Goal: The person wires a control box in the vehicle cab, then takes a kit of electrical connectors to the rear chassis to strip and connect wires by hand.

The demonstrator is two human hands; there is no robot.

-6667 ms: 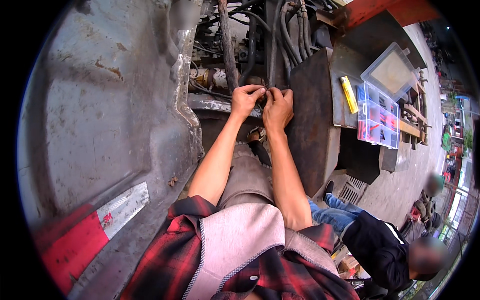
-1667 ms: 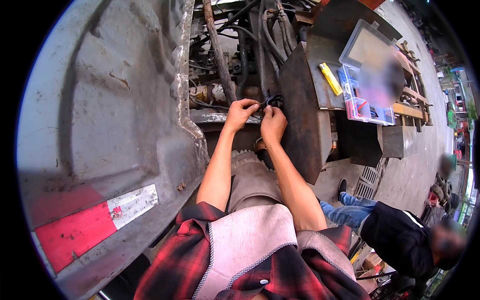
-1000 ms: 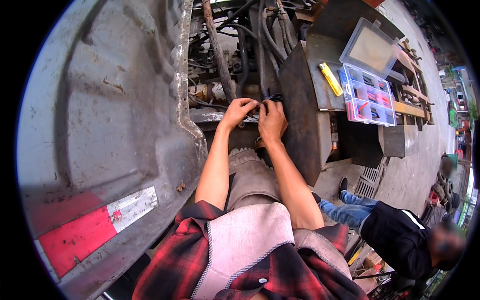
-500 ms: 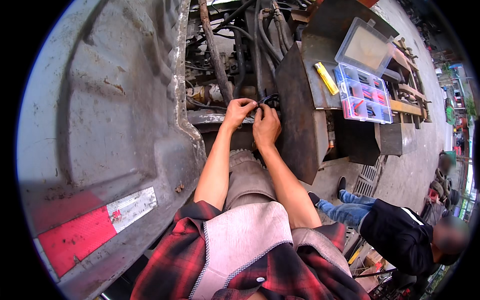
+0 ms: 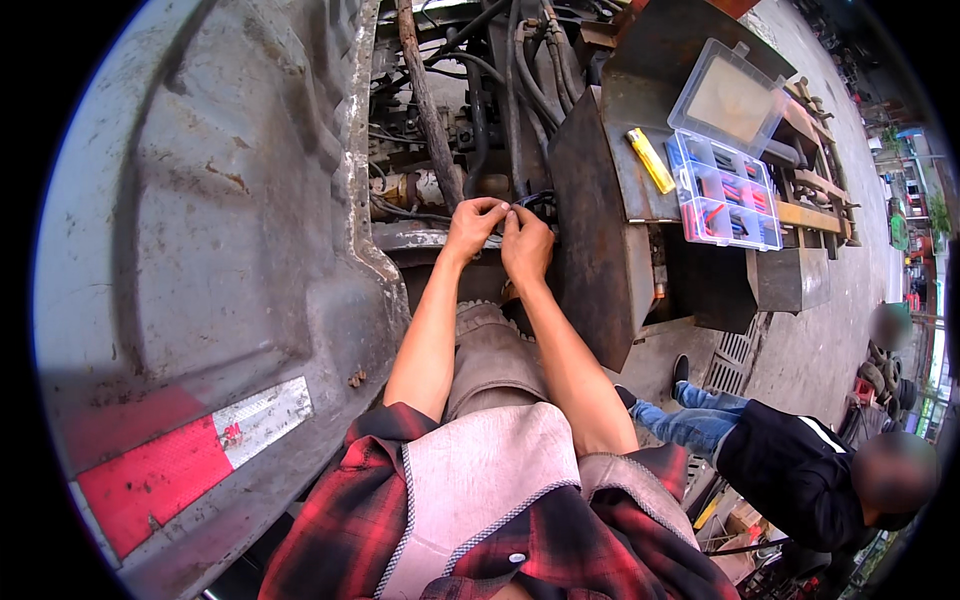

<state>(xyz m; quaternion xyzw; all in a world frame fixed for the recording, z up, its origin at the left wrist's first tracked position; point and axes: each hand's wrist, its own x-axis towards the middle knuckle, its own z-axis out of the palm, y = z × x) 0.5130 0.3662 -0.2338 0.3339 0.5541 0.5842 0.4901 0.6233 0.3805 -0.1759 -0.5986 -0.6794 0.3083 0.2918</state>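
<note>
Left of the open plastic case (image 5: 735, 205), well apart from it, the left hand (image 5: 470, 228) and the right hand (image 5: 527, 245) meet at the tips. A dark wire (image 5: 538, 197) shows just beyond them, also left of the case; the fingers bend inward, but I cannot tell whether they are clenched or grasping it. The case sits on a metal surface (image 5: 645, 207), a yellow lighter (image 5: 651, 161) just to its left. Farther left of the case are a wooden pole (image 5: 428, 105) and a grey panel (image 5: 230, 200); a co-worker (image 5: 785, 465) shows below it.
</note>
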